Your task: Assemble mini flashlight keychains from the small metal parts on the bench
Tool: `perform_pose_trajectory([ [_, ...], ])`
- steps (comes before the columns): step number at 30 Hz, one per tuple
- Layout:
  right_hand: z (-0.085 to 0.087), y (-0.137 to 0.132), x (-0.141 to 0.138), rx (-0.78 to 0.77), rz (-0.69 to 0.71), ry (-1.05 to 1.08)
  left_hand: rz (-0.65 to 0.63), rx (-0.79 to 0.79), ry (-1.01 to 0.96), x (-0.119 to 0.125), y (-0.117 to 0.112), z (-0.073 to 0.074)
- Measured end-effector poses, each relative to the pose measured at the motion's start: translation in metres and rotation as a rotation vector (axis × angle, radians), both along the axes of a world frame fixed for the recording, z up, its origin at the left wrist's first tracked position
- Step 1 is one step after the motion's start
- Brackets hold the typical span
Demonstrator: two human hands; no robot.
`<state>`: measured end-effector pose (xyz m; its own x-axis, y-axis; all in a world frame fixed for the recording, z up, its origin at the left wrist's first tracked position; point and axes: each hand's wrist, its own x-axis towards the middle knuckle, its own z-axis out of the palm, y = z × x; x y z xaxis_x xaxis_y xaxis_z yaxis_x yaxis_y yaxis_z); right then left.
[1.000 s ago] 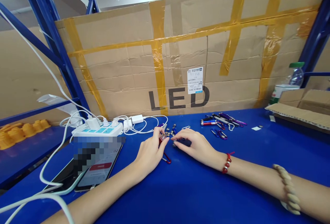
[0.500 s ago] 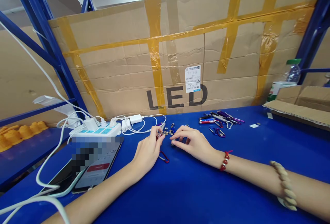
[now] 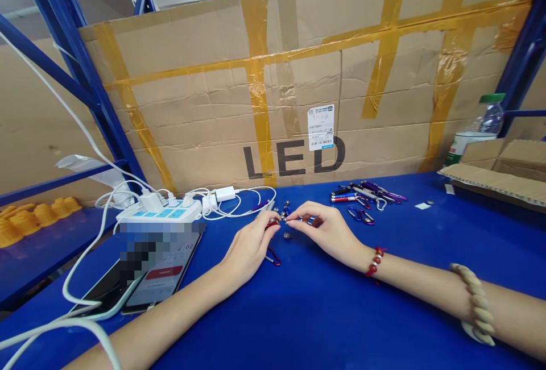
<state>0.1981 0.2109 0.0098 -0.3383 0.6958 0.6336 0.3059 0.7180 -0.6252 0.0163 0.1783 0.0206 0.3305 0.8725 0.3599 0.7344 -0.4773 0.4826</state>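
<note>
My left hand is closed around a short red metal tube, mostly covered by the fingers. A red carabiner shows just below that hand; whether it is joined to the tube I cannot tell. My right hand is in a pinch close to the tube's end, thumb and index finger together on something too small to make out. On the blue table between the hands lies a small silver knurled piece. Several small round silver pieces and blue bits lie just behind the fingertips.
Pen-like metal torches with carabiners lie behind my right hand, with loose carabiners in front. At left are a power strip, white cables and a phone. A cardboard box and bottle stand at right.
My right hand has lifted away from the silver knurled piece, which now lies uncovered. Its pinched fingertips are nearer the red tube, and my left hand has shifted slightly right and up.
</note>
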Motion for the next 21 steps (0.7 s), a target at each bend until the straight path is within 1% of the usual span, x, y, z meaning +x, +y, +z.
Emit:
perform_pose_trajectory([
  [6,0.0022,-0.0052,-0.0029,-0.048,0.015,0.040,-0.058,-0.018,0.000,0.0024,0.0005,0.0008],
  [12,0.0027,-0.0048,-0.0020,-0.053,0.044,0.057,-0.104,-0.050,-0.005,0.0032,-0.0013,0.0024],
  [17,0.0018,-0.0038,-0.0021,-0.106,0.079,0.077,-0.101,-0.008,-0.014,0.0010,-0.0020,0.0008],
  [21,0.0007,-0.0040,-0.0016,-0.097,0.091,0.080,-0.113,0.019,-0.007,-0.0009,-0.0013,-0.0016],
])
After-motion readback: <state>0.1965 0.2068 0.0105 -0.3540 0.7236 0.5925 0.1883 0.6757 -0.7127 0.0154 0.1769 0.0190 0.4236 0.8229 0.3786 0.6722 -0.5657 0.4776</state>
